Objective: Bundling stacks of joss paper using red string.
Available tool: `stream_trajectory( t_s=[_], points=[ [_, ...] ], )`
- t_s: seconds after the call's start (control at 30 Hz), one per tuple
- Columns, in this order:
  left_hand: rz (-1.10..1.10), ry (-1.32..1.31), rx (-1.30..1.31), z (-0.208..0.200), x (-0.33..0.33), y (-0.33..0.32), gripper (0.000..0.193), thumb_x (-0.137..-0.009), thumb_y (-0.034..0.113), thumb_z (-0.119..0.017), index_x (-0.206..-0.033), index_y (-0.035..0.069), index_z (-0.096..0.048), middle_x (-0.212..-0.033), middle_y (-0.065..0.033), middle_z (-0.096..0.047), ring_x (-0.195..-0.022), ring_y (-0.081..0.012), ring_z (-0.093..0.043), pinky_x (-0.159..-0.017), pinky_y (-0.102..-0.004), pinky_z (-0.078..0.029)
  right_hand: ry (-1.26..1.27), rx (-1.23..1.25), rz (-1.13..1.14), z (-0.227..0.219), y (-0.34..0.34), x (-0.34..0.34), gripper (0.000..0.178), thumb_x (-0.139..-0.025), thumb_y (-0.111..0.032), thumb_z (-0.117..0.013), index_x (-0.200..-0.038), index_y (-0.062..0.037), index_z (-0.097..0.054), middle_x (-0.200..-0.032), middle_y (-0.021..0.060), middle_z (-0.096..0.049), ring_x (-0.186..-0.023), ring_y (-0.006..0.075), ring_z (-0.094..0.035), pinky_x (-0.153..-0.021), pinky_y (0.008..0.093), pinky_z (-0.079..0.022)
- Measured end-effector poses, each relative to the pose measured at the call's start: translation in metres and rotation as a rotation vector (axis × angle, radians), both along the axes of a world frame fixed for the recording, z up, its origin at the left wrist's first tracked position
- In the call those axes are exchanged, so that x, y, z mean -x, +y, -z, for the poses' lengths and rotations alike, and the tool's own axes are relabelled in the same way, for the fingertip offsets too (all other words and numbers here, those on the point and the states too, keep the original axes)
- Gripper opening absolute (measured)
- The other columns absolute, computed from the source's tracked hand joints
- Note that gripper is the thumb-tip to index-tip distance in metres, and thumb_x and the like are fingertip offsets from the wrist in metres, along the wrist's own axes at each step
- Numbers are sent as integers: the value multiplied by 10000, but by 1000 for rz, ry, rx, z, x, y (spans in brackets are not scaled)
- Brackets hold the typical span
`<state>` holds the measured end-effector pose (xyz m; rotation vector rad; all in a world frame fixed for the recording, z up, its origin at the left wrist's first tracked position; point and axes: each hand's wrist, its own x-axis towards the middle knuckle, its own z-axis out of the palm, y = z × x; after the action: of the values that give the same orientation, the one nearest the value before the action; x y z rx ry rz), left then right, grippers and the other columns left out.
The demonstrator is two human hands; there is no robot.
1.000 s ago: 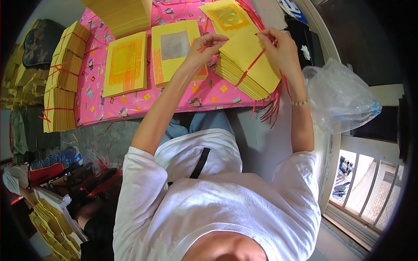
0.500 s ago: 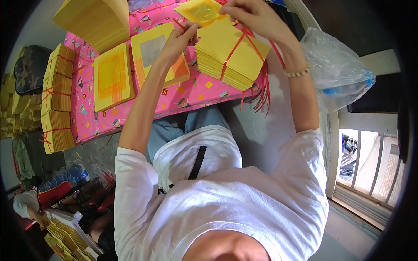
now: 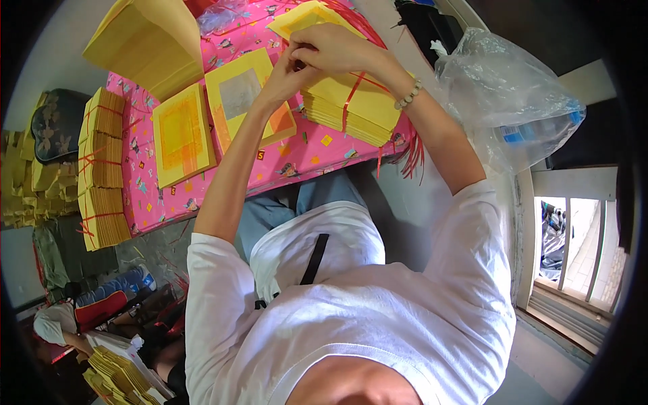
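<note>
My left hand (image 3: 287, 79) and my right hand (image 3: 329, 48) meet over the far left corner of a stack of yellow paper (image 3: 327, 111). Both are closed, fingertips pinched close together on a thin red ribbon (image 3: 284, 44), of which only a short bit shows by the left fingers. My hands hide the rest of the pinch. More red ribbon (image 3: 352, 94) crosses the top of the stack and runs down its near side. Just left of my left hand lies a yellow block with a silver square (image 3: 237, 93); a stack with an orange-gold square (image 3: 181, 131) is beside it.
A pink patterned cloth (image 3: 290, 158) covers the table. Tied yellow bundles (image 3: 104, 165) line its left edge; a tall yellow sheet stack (image 3: 145, 47) leans behind. Loose red ribbons (image 3: 413, 156) hang at the right corner, near a clear plastic bag (image 3: 520, 101). Another person (image 3: 50, 324) sits lower left.
My right hand has moved left and down to meet my left hand, which has shifted slightly lower. The view has turned a little, and the stack is now partly covered by my arms.
</note>
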<state>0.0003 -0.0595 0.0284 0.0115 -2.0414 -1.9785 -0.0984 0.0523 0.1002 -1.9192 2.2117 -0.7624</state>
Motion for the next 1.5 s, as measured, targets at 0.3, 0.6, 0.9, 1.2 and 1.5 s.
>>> stream_trajectory(
  t_s=[0.3,0.6,0.9,1.2,1.5],
  points=[
    [39,-14,-4,5,6,-2,366,-870,88,-575,-1224,87,-480,-937,45,-548,-773,-26,-476,-652,-186,-395,-99,-10,-43,-3,13,3,233,-865,-220,-558,-960,-25,-644,-909,114,-666,-850,227,-631,-797,324,-477],
    [98,-193,44,-3,0,-9,264,-980,266,-464,-983,74,-645,-807,55,-556,-759,-35,-485,-649,-195,-399,-396,450,161,-9,79,2,316,-960,-276,-498,-1108,-19,-605,-973,57,-651,-959,140,-596,-853,275,-449],
    [45,-170,-16,-3,3,6,284,-990,252,-439,-911,36,-605,-819,16,-571,-789,-70,-513,-738,-223,-404,-224,460,589,78,141,4,256,-968,-232,-450,-1043,-36,-596,-889,148,-647,-844,289,-633,-729,320,-469],
    [88,-87,-235,12,8,-3,271,-982,264,-471,-881,50,-603,-805,26,-556,-792,-64,-499,-746,-217,-393,-252,272,530,54,136,12,236,-958,-191,-482,-1095,-30,-586,-949,107,-645,-877,162,-604,-776,258,-452],
    [131,-252,-5,-5,3,-12,332,-967,399,-458,-947,103,-607,-745,66,-542,-680,-27,-491,-552,-200,-366,-197,356,215,11,43,-1,274,-865,-196,-625,-1086,-34,-614,-877,109,-628,-781,227,-618,-714,309,-478]
  ],
)
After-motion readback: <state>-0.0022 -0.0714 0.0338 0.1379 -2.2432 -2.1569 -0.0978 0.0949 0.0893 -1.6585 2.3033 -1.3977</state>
